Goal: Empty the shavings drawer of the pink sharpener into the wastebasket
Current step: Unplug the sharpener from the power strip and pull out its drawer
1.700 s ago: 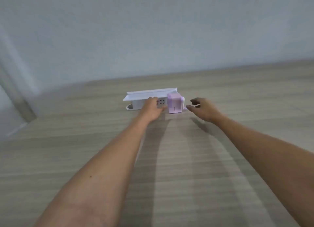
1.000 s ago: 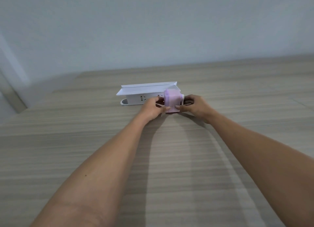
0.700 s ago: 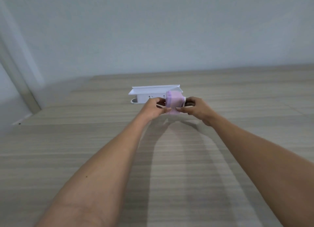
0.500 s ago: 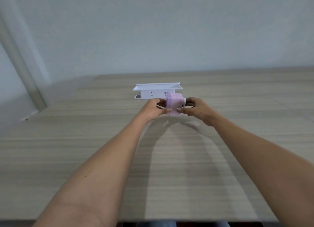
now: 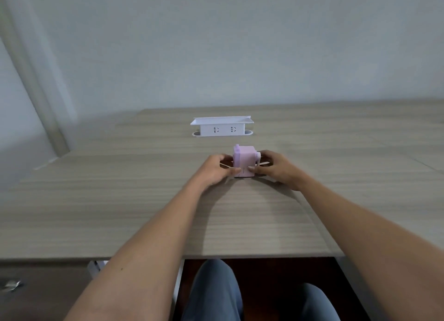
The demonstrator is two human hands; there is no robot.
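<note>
The pink sharpener point(image 5: 244, 158) is a small boxy block with a crank on its right side. It stands on the wooden table point(image 5: 120, 200), a short way in front of the white socket box. My left hand point(image 5: 217, 169) grips its left side and lower front with thumb and fingers. My right hand point(image 5: 276, 168) holds its right side near the crank. The shavings drawer sits closed in the lower front. No wastebasket is in view.
A white socket box point(image 5: 222, 127) with a flat tray top stands behind the sharpener, near the wall. The table's front edge point(image 5: 216, 257) runs just above my knees. A lower dark surface point(image 5: 36, 287) lies at the bottom left.
Both hands closed on the sharpener beside the socket box and carried it toward me. It now stands apart from the box, nearer the table's middle. The view tilted down.
</note>
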